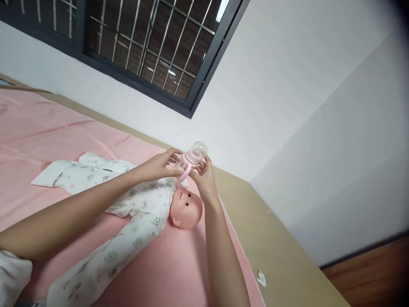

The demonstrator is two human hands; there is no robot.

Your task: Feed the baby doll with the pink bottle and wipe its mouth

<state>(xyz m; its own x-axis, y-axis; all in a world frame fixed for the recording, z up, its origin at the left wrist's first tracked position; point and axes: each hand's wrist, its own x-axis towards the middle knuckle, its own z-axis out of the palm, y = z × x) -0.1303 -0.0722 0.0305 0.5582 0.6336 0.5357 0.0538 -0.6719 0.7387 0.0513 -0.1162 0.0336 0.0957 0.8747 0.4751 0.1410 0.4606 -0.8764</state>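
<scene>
Head view: two bare hands meet at a baby bottle [194,157], raised above the bed surface just beyond the head end of a doll [143,198].
Bottle: clear domed cap uppermost, leaning a little to the right; pink collar and pink handle below it.
Steady handling: the bottle probably sits best with one hand bracing the body and the other working lightly near the collar, so that the soft-looking cap is not squeezed.
Care: a level hold and a small clearance over the doll would likely avoid a knock or a drip; whether there is liquid inside, I cannot tell.
Left hand [160,165]: reaches across from the left, fingers curved around the bottle's left side, thumb below them; forearm long and slanting over the doll's clothes.
Right hand [205,179]: comes up from below, wrist nearly upright, thumb by the handle, fingers bent behind the bottle; their exact contact is partly hidden.
Underneath: pink sheet [169,264], with a tan board [255,221] along its right side.
</scene>
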